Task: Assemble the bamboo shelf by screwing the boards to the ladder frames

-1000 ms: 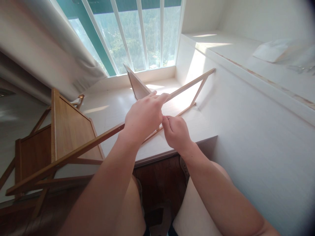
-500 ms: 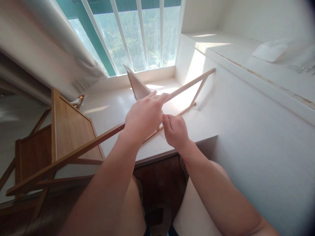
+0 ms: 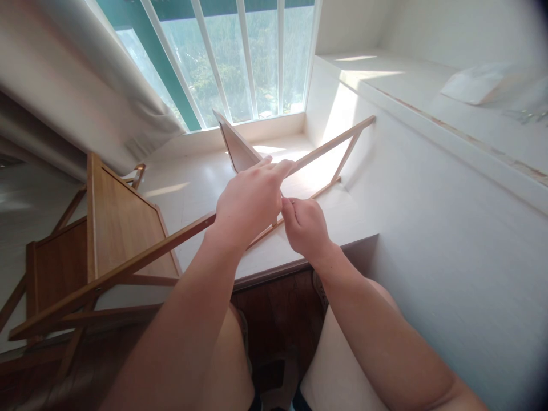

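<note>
A wooden rack [image 3: 334, 142] with long rails and flat panels lies tilted across the window ledge, running from lower left to the wall at right. My left hand [image 3: 250, 197] is wrapped over its upper rail near the middle, covering that stretch of wood. Just below and to the right, my right hand [image 3: 306, 225] is closed, thumb pressed against the curled fingers, close to the underside of my left hand. What it pinches is too small and hidden to make out. One wooden panel [image 3: 122, 222] of the rack stands at left, another panel [image 3: 237, 145] beyond my left hand.
The pale ledge [image 3: 338, 220] lies under the rack, its front edge above a dark wooden floor [image 3: 278, 308]. A barred window [image 3: 240, 68] is ahead, a curtain [image 3: 107, 74] at left. On the right, a white wall carries a shelf with a plastic bag [image 3: 475, 85].
Both hands keep almost the same place and grip. The view has shifted very slightly; the rack shows no clear movement.
</note>
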Demonstrator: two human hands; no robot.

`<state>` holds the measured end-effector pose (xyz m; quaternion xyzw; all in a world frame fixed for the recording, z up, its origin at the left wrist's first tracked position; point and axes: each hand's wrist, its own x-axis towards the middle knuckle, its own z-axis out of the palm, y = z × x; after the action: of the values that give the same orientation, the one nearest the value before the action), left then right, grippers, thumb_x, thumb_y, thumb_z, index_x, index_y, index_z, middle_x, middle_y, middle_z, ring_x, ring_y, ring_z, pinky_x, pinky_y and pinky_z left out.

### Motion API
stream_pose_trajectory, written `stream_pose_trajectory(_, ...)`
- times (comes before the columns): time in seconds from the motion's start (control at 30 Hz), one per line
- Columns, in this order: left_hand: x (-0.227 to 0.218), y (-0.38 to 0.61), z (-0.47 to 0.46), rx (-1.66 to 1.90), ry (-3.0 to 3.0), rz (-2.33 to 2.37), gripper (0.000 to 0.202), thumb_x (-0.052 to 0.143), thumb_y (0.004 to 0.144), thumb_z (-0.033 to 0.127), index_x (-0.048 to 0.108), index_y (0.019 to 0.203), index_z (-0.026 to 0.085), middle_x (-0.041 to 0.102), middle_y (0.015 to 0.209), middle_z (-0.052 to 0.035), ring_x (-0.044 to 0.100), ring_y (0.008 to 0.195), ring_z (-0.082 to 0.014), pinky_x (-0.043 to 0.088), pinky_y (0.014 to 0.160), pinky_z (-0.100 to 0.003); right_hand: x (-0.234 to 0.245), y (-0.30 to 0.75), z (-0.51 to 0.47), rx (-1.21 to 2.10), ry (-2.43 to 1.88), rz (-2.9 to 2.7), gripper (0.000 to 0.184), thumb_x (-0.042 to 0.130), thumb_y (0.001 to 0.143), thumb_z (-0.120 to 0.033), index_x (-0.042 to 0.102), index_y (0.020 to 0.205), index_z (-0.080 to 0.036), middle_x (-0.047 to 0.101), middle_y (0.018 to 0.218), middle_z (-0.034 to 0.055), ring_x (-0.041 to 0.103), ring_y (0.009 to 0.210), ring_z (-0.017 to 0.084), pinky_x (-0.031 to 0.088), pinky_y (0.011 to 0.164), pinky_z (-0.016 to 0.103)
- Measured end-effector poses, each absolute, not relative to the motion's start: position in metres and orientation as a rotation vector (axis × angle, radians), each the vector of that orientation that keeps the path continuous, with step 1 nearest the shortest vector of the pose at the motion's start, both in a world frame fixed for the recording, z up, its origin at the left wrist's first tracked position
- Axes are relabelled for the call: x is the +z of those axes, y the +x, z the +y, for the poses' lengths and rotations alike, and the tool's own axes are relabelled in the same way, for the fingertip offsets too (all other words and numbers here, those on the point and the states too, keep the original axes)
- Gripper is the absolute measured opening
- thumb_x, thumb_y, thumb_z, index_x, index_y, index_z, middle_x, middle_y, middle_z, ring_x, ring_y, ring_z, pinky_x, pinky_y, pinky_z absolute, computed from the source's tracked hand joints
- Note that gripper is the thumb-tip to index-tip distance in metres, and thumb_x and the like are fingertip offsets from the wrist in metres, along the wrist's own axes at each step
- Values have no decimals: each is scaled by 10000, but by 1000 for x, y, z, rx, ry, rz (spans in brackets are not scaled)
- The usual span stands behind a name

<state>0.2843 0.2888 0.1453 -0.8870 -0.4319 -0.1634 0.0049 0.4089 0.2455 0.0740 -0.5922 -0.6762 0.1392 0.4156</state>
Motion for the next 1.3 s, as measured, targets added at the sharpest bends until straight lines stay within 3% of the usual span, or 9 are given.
stream_pose_trajectory(0.57, 147, 286, 287, -499, -2760, -1340, 503, 400, 941, 85, 567, 1349, 327, 681, 1304, -54, 659, 1172, -278, 528, 857, -388, 75, 411, 247, 351, -1486, -1702, 445, 336, 1031, -315, 414, 604, -214, 382, 545, -6, 345, 543, 143, 200, 587, 323)
stream_pose_trajectory(0.83, 148, 285, 287, -460, -2729, -1346, 488, 407, 930, 96, 571, 1337, 309, 663, 1335, -69, 712, 995, -277, 524, 792, -392, 82, 410, 245, 354, -1492, -1658, 429, 356, 1023, -320, 369, 606, -219, 379, 547, -8, 338, 545, 140, 190, 592, 328)
stream_pose_trajectory(1.07, 147, 285, 288, -474, -2734, -1333, 472, 385, 959, 115, 566, 1352, 304, 686, 1289, -69, 710, 994, -260, 519, 793, -377, 71, 405, 245, 750, -1314, -1372, 512, 374, 1027, -374, 373, 536, -228, 366, 476, -29, 358, 488, 122, 250, 525, 303)
stream_pose_trajectory(1.3, 147, 285, 287, -473, -2718, -1320, 479, 412, 935, 99, 580, 1341, 289, 682, 1296, -85, 717, 919, -255, 518, 736, -371, 68, 396, 249, 1168, -964, -978, 465, 474, 956, -364, 338, 527, -248, 324, 406, -70, 355, 361, 97, 287, 388, 261)
